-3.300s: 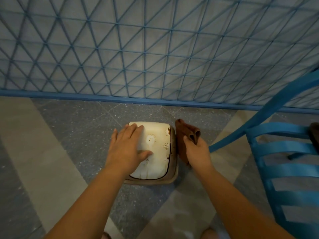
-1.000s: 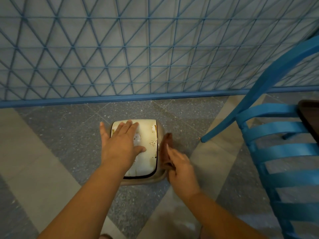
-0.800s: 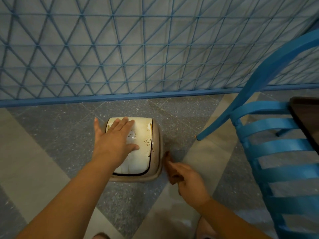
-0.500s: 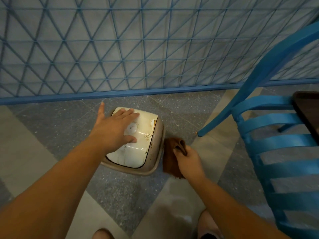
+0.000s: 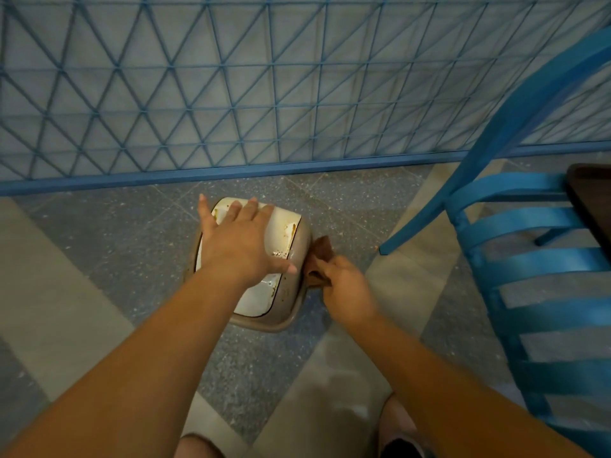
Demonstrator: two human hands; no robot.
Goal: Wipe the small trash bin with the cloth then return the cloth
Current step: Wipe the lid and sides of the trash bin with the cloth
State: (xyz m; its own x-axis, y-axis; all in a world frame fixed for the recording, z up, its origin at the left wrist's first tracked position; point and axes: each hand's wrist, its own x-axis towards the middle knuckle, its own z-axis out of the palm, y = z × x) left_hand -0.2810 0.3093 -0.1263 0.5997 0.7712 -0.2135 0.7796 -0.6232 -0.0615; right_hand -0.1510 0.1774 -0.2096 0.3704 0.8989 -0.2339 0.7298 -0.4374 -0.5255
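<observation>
The small trash bin (image 5: pixel 291 292) stands on the floor below me, beige-brown with a stained white lid. My left hand (image 5: pixel 241 246) lies flat on the lid, fingers spread, holding nothing. Against the bin's right side my right hand (image 5: pixel 344 289) grips a bunched brown cloth (image 5: pixel 319 259). The cloth touches the bin's right wall near the rim. Most of the bin's body is hidden under the lid and my left hand.
A blue chair (image 5: pixel 529 259) stands close on the right, one leg on the floor near the bin. A dark table edge (image 5: pixel 591 200) shows at far right. A blue lattice wall (image 5: pixel 264 94) with a blue baseboard runs behind the bin. My knees show at the bottom.
The bin has turned and tilted slightly under my left hand. My right hand with the cloth dropped down the bin's right side, then came back up against it.
</observation>
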